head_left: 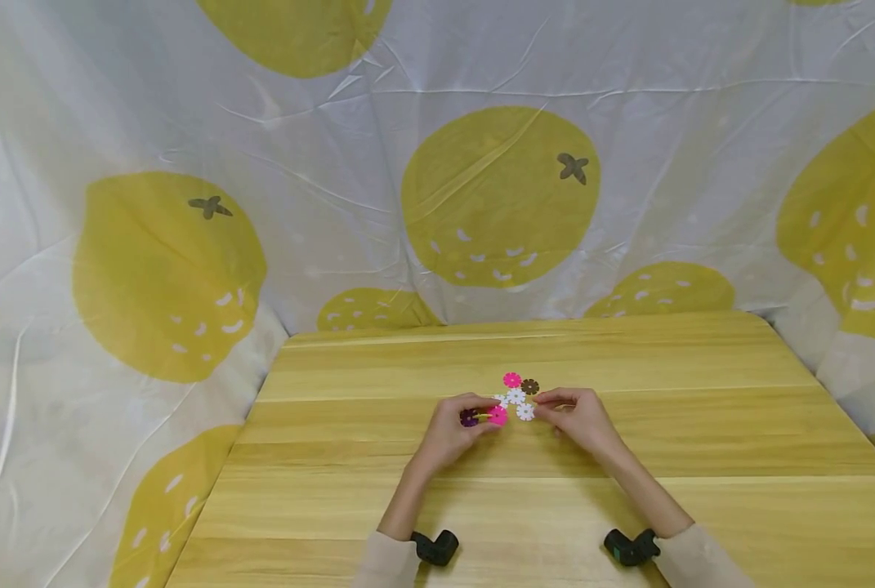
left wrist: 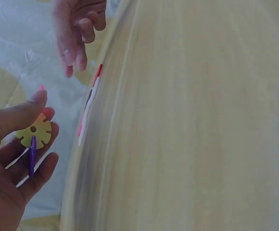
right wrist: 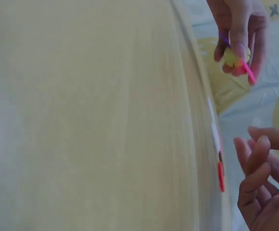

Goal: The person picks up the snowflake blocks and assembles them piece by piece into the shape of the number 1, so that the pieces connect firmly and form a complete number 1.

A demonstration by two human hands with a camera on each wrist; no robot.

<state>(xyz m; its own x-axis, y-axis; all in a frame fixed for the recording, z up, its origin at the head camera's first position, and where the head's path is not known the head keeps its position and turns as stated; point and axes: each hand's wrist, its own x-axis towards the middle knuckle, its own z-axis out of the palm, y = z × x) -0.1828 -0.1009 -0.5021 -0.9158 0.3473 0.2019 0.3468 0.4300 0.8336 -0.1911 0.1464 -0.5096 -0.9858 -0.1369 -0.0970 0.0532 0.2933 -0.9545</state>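
Note:
My left hand [head_left: 446,429] pinches a small joined set of notched plastic discs between thumb and fingers. In it are a yellow disc [left wrist: 44,131], a purple disc [left wrist: 32,161] and a pink disc [right wrist: 248,72], set at angles to each other. My right hand [head_left: 582,420] is beside the loose discs, its fingers bent loosely with nothing visible between them in the right wrist view. Between the hands lie several flat discs: a pink one [head_left: 511,380], a brown one [head_left: 529,386] and white ones [head_left: 515,396], the nearest white disc [head_left: 525,412] close to my right fingertips.
The discs lie on a wood-grain table [head_left: 334,506]. Behind and beside it hangs a pale curtain [head_left: 319,204] printed with yellow lemons. A black wrist device [head_left: 435,547] sits at the left sleeve, another black device [head_left: 631,547] at the right sleeve.

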